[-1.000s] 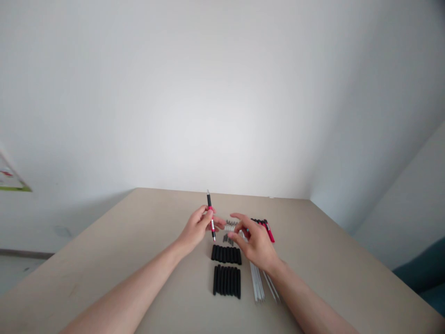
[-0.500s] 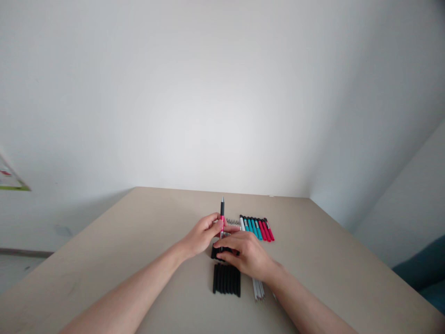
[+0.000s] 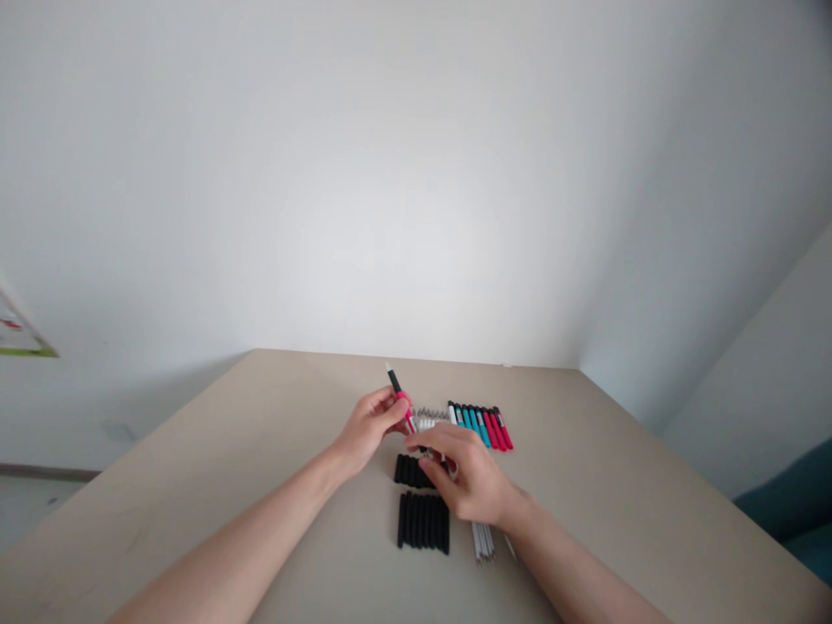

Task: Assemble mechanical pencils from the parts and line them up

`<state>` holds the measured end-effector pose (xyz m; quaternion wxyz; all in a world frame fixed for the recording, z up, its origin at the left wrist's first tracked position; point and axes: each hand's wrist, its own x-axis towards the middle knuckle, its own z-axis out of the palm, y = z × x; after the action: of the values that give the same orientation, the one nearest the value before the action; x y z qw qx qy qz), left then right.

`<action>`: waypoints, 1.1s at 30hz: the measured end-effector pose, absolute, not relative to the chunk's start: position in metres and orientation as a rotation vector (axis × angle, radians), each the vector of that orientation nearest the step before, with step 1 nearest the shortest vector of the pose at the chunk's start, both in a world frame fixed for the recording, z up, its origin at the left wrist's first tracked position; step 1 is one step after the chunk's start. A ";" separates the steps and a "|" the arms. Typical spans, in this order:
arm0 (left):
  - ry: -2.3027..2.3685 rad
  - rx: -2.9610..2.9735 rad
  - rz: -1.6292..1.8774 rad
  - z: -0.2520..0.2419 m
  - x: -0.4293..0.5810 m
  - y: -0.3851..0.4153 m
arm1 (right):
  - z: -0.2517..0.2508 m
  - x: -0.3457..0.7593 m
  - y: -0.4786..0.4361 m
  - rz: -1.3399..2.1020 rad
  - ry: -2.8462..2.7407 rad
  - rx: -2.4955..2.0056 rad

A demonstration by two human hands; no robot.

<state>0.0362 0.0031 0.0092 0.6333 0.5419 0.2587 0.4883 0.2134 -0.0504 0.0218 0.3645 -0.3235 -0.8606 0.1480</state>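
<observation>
My left hand is closed around the middle of a pink ballpoint pen with a black grip. The pen leans to the left, its pale tip pointing up and away from me. At its lower end, the thumb and fingers of my right hand close on the pen; the fingertips partly hide that end. Just below my right hand lies a row of short black tubes, partly covered by it. A second row of longer black tubes lies nearer to me.
Behind my hands are several small springs and small white parts. A row of white, teal and pink pen barrels lies to their right. Grey refills lie beside my right forearm. The beige table meets a white wall.
The pen has tipped from upright to a leftward slant. My right hand has shifted slightly right, uncovering more of the short black tubes and the small white parts.
</observation>
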 end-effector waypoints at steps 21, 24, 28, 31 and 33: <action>0.488 1.278 0.766 0.010 0.035 -0.002 | 0.006 0.213 -0.035 0.671 -1.471 -1.049; 0.551 1.332 0.744 0.010 0.035 -0.002 | 0.003 0.210 -0.034 0.777 -1.465 -1.042; 0.611 1.388 0.727 0.008 0.036 -0.002 | 0.004 0.209 -0.034 0.795 -1.465 -1.058; 0.627 1.420 0.682 0.008 0.036 -0.003 | 0.008 0.208 -0.035 0.819 -1.483 -1.068; 0.606 1.437 0.643 0.009 0.036 -0.004 | 0.011 0.208 -0.036 0.860 -1.495 -1.056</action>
<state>0.0358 -0.0036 0.0086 0.6650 0.6363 0.2682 0.2846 0.2076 -0.0358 0.0109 0.5307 -0.4426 -0.6266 0.3604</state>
